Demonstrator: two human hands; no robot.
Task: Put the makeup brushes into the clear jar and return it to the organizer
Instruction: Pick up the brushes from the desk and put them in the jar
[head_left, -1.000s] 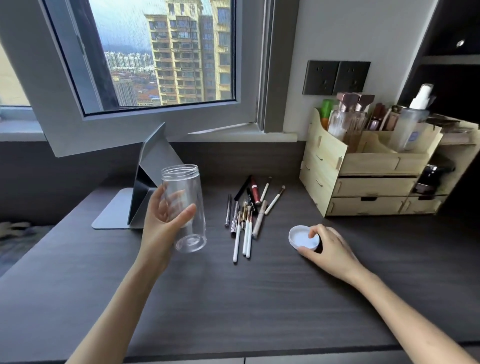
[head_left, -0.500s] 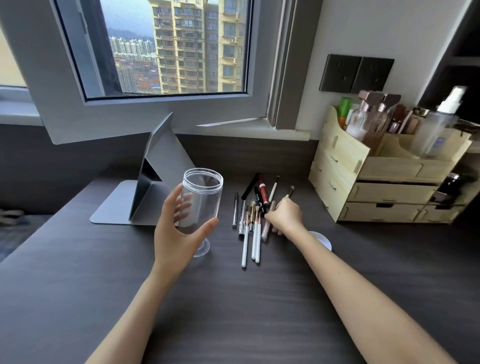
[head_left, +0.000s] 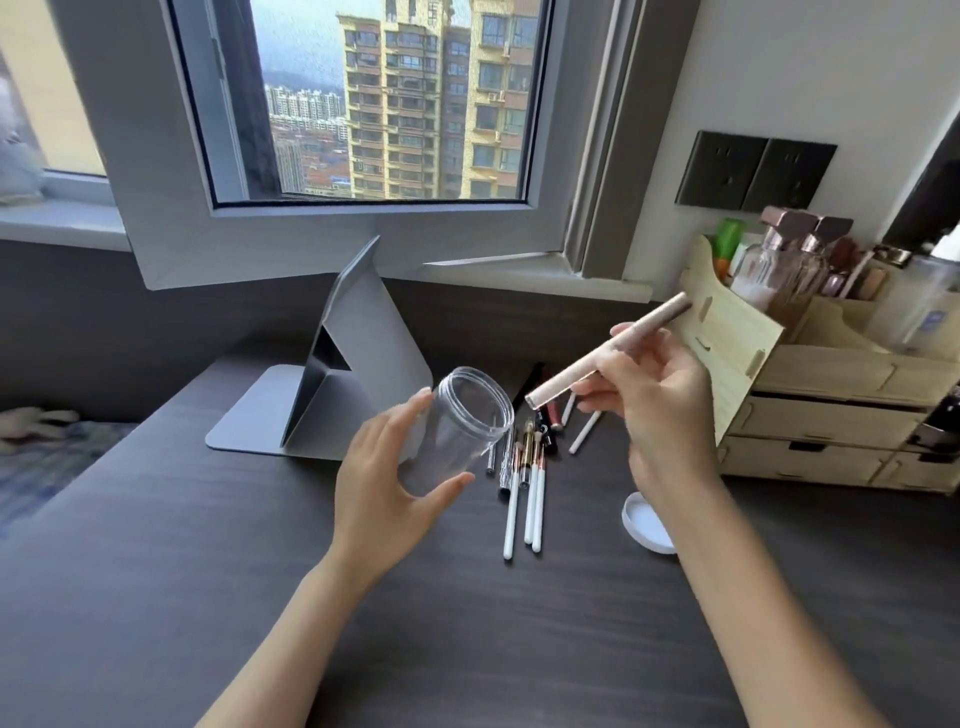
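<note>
Brush (head_left: 605, 349) now lifted clear of the desk (head_left: 156, 545), pinched in the right hand (head_left: 660, 395), where half a second ago that hand was only reaching into the pile (head_left: 524, 462). Its near end is aimed at the jar (head_left: 457, 431), just off the rim. The jar is gripped in the left hand (head_left: 387, 493), fingers wrapped round it, mouth now tilted toward the right hand. Nothing is seen inside yet. The pile lies below, between both hands; the lid (head_left: 647, 525) beneath the right wrist; the organizer (head_left: 769, 374) beyond the right hand. First drop judged imminent.
</note>
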